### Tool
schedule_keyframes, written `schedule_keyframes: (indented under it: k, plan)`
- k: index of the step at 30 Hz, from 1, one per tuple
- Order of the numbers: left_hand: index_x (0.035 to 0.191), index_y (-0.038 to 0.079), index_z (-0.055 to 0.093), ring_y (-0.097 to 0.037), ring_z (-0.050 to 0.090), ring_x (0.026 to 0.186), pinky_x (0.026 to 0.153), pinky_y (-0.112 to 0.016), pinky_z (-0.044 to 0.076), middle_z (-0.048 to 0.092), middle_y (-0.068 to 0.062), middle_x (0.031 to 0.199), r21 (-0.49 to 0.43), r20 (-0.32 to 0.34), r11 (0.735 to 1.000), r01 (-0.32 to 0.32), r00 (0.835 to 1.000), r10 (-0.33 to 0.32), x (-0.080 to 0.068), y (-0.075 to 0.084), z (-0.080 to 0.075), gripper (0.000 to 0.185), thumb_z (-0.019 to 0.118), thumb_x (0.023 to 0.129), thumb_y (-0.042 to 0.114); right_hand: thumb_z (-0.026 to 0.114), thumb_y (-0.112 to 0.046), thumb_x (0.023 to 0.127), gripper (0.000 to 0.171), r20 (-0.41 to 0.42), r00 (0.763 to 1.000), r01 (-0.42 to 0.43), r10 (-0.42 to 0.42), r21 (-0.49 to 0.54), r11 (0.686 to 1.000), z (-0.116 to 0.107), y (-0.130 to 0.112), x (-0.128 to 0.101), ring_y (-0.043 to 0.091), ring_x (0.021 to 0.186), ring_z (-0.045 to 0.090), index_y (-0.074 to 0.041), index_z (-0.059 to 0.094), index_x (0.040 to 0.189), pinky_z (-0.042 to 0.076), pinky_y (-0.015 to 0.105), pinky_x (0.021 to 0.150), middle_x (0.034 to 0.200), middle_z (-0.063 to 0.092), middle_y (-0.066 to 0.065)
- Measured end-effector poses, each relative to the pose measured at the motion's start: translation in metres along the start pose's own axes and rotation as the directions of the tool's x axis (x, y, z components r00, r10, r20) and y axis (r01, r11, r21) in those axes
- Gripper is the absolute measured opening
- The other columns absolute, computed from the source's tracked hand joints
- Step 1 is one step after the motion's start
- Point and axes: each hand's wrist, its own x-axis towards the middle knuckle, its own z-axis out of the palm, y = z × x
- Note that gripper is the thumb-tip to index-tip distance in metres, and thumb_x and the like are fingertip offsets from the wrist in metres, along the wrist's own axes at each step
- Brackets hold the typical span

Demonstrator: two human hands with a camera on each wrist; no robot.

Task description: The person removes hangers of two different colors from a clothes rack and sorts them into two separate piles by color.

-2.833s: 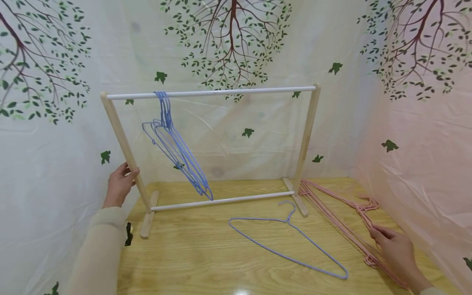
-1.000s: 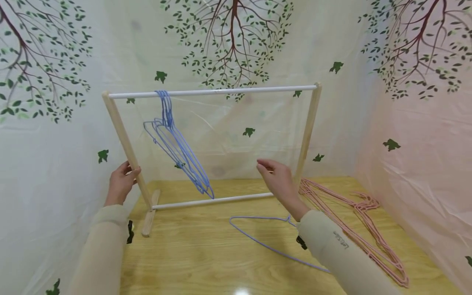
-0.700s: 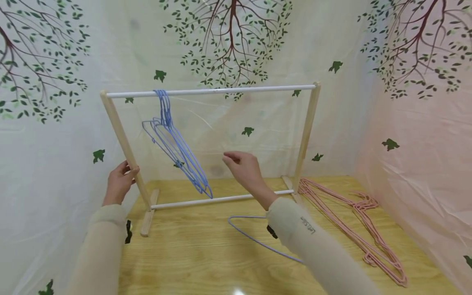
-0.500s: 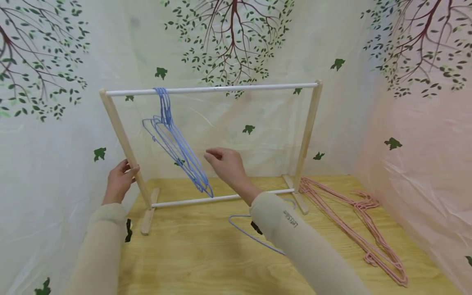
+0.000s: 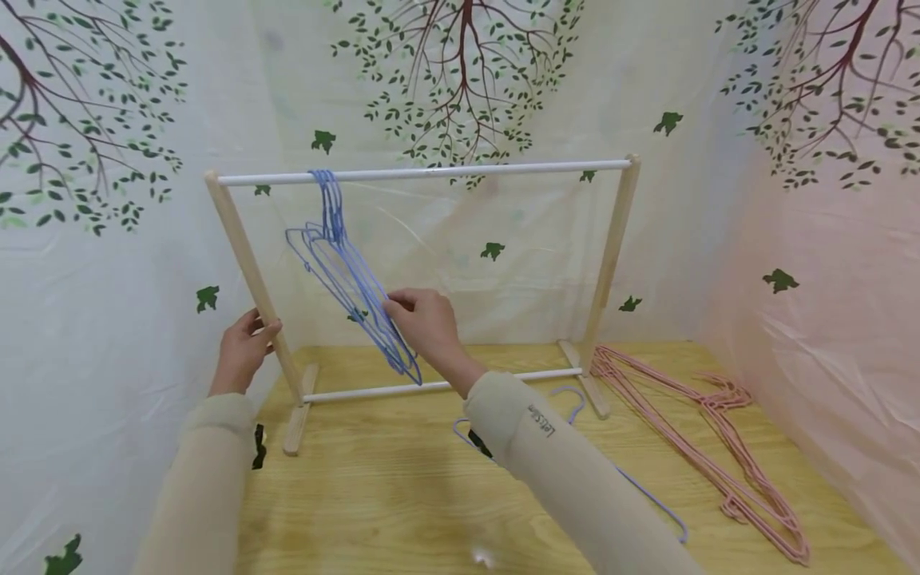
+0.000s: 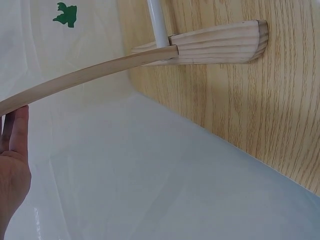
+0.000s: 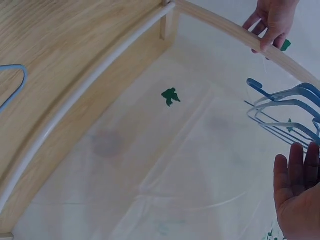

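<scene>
A wooden clothes rack [image 5: 247, 247] with white rods stands on the table. My left hand [image 5: 244, 351] grips its left post, thumb in front; the left wrist view shows part of that hand [image 6: 12, 172] against the wood. Several blue wire hangers [image 5: 333, 228] hang bunched toward the left end of the top rod. My right hand [image 5: 427, 323] is at the right side of this bunch, fingertips touching or very near the front wire. In the right wrist view its fingers look fairly straight, partly cut off by the frame; the thumb is hidden.
One blue hanger [image 5: 650, 497] lies on the wood-grain table [image 5: 359, 495], partly behind my right forearm. A pile of pink hangers [image 5: 719, 399] lies at the right, by the rack's right foot [image 5: 593, 397]. Leaf-printed sheets [image 5: 546, 263] enclose the table behind and at the sides.
My right hand has let go of the pink hangers, which now lie on the table, and moved left across to the hanging blue ones. My left hand has stayed on the post.
</scene>
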Motion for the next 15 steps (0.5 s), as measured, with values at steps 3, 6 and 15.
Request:
schedule_keyframes:
  k: [3,6,15]
  plan:
    - [0.155,0.006,0.034,-0.027,0.054,0.117,0.088,-0.027,0.054,0.047,-0.023,0.145,0.003,-0.004,1.000,-0.002,1.000,0.002,-0.002,0.001,0.000,0.056,0.052,0.104,0.026,0.067,-0.021,0.095,0.019,-0.043,0.999,0.012,-0.011,0.015,1.000,-0.002,0.004,-0.001,0.007,0.076,0.066,-0.009,0.079,0.106,0.055,0.020,0.071,0.089,0.075,-0.001]
    - [0.154,0.007,0.034,-0.025,0.055,0.116,0.088,-0.027,0.054,0.048,-0.023,0.144,-0.001,-0.006,1.000,-0.003,1.000,0.003,-0.004,0.003,0.001,0.057,0.052,0.104,0.026,0.066,-0.017,0.095,0.018,-0.114,0.993,0.036,-0.030,0.043,0.998,-0.005,0.007,0.000,0.008,0.073,0.066,-0.008,0.079,0.102,0.054,0.020,0.068,0.084,0.075,0.000]
    - [0.153,0.003,0.036,-0.008,0.056,0.100,0.083,-0.021,0.054,0.049,-0.026,0.140,-0.003,-0.023,1.000,-0.020,1.000,0.020,-0.009,0.005,0.002,0.054,0.052,0.104,0.020,0.065,-0.013,0.095,0.018,-0.217,0.972,0.122,-0.096,0.111,0.986,-0.015,0.012,0.002,0.013,0.071,0.069,-0.002,0.078,0.101,0.055,0.020,0.063,0.082,0.075,0.006]
